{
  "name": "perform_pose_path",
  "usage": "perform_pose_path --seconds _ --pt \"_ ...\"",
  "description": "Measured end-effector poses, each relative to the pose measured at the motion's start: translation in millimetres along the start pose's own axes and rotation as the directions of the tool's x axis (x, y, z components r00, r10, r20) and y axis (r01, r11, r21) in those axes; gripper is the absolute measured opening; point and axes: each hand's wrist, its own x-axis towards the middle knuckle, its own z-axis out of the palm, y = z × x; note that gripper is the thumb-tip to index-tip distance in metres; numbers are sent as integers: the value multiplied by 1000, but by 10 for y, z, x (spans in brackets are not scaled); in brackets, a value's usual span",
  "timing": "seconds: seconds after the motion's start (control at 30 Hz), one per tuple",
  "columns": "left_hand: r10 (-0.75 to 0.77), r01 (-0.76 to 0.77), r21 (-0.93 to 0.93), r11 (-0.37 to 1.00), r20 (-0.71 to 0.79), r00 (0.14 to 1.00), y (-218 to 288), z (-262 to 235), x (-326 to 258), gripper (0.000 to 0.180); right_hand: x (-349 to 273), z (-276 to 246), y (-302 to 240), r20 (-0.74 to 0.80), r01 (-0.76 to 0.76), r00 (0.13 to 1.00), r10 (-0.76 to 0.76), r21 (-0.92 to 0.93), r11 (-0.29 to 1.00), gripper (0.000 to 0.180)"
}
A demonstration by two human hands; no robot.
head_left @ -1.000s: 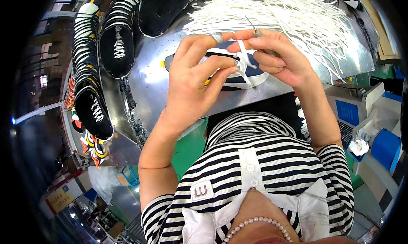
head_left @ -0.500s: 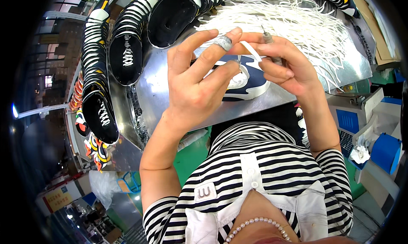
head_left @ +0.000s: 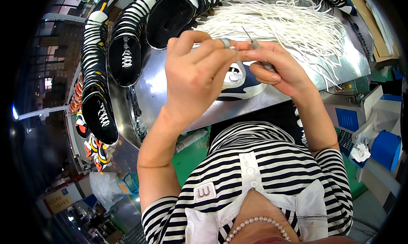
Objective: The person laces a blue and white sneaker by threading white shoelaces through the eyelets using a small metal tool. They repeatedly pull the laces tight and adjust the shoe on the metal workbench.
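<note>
My left hand (head_left: 193,74) is closed, its fingertips pinched against those of my right hand. A grey wrap covers one of its fingers. A pale strand, apparently the white shoelace (head_left: 239,60), shows at the fingertips; most of it is hidden. My right hand (head_left: 280,67) grips a thin needle-like tool (head_left: 255,45) with a grey wrapped handle, its metal tip pointing up and away. Below both hands a navy and white shoe upper (head_left: 244,91) with a yellow accent lies on the metal table, partly covered by my left hand.
A large heap of white shoelaces (head_left: 280,25) lies at the far side of the metal table (head_left: 155,95). Long rows of nested shoe uppers (head_left: 125,53) curve along the left and far edges. Grey equipment with a blue panel (head_left: 348,119) stands at right.
My left hand has closed from spread fingers and tilted inward. Both hands have drawn together at the fingertips, and the white shoelace between them is now mostly hidden. The tool has shifted left.
</note>
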Motion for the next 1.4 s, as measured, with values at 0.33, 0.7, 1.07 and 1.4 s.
perform_pose_path --seconds 0.33,0.7,1.07,1.4 --pt "-763 560 -818 -128 443 472 -1277 -50 -621 15 229 -429 1177 -30 -77 691 -722 -997 -32 30" --pt "-956 79 -995 -67 86 279 -3227 -2094 -2381 17 214 -414 1170 82 -67 741 -667 -979 -194 21" --pt "-215 364 -445 818 351 911 -337 28 -337 5 -83 -485 476 -426 142 830 -359 -462 876 22" --pt "-501 605 -157 781 422 756 -288 161 -849 24 117 -152 968 -461 62 877 -133 -165 984 24"
